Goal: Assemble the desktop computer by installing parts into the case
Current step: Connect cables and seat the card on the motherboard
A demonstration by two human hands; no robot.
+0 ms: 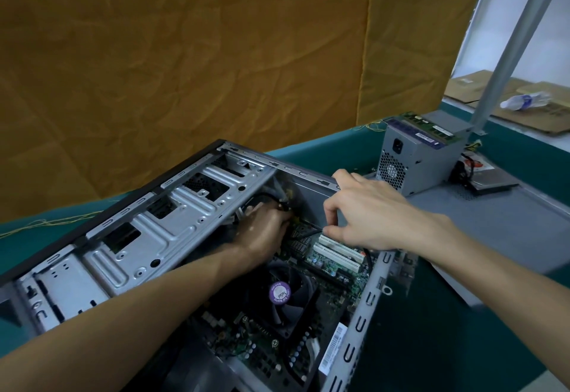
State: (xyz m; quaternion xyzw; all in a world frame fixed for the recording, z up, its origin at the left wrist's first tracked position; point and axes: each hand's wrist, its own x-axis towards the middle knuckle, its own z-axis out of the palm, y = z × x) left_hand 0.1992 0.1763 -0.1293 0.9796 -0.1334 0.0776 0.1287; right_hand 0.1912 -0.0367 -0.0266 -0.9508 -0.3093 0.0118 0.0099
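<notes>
Right hand (367, 209): centre right of frame, thumb and forefinger pinching a thin black cable (311, 233) above the white slots (337, 253).
Left hand (265, 231): centre, reaching deep inside the case; fingers hidden, grip cannot be determined.
Case (172, 222): lying open side up on the green table (339, 148); long axis runs lower left to upper right.
Fan (282, 296): lower centre, facing up.
Power supply (416, 157): upper right, outside the case, standing on a grey panel (493, 219).
</notes>
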